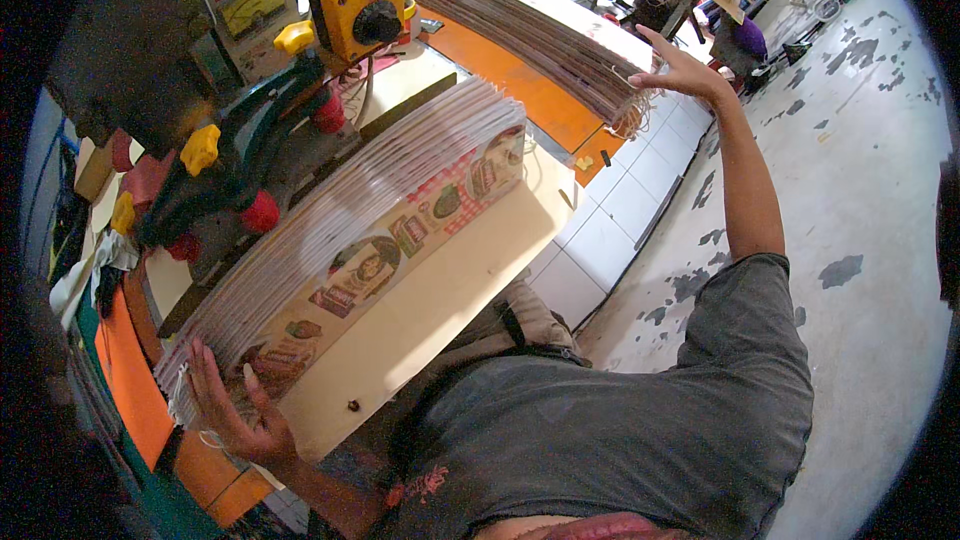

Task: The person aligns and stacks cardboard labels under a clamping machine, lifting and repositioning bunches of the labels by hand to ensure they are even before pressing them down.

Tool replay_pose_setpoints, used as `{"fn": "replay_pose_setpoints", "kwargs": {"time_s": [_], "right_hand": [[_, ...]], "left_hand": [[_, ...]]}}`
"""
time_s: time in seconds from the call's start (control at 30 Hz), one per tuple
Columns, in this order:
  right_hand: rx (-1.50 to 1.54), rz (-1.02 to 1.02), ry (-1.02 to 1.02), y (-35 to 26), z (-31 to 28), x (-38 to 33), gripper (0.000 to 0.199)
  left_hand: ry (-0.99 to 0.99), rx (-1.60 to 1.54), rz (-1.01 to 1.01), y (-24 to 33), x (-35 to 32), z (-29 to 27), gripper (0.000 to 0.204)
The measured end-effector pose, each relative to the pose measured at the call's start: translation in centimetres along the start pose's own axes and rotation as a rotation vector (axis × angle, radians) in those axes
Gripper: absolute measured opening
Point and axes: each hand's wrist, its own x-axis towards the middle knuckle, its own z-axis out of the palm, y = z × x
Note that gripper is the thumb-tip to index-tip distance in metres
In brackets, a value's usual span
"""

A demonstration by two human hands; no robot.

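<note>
A long stack of thin printed sheets (pixel 372 278) lies on a pale wooden board (pixel 430 315) in front of me, its layered pale edges facing up and the printed side towards me. Loose threads hang from its ends. My left hand (pixel 240 410) rests against the stack's near left end, fingers stretched out and not wrapped round it. At the upper right, my right hand (pixel 685 72) is at the end of a second long stack of printed sheets (pixel 530 35), its fingers spread. Whether the fingertips touch that stack is hard to tell.
Beyond the board stands a machine with a yellow control box (pixel 358 12) and a black knob. Dark clamp arms (pixel 240 135) with yellow knobs and red pads reach over the far side of the first stack. An orange table (pixel 490 55) carries the second stack; white floor tiles (pixel 600 245) lie below.
</note>
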Motion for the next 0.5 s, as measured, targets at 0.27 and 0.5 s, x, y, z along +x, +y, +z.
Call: {"fn": "replay_pose_setpoints", "kwargs": {"time_s": [0.27, 0.5], "right_hand": [[-0.067, 0.079, -0.148, 2.1, -0.3, 3.2, 0.134], [-0.047, 0.027, -0.154, 3.8, -0.9, 4.2, 0.135]], "left_hand": [[0.015, 0.041, 0.002, -0.3, 0.1, -0.3, 0.042], [-0.002, 0.084, 0.031, -0.6, 0.2, -0.3, 0.041]]}}
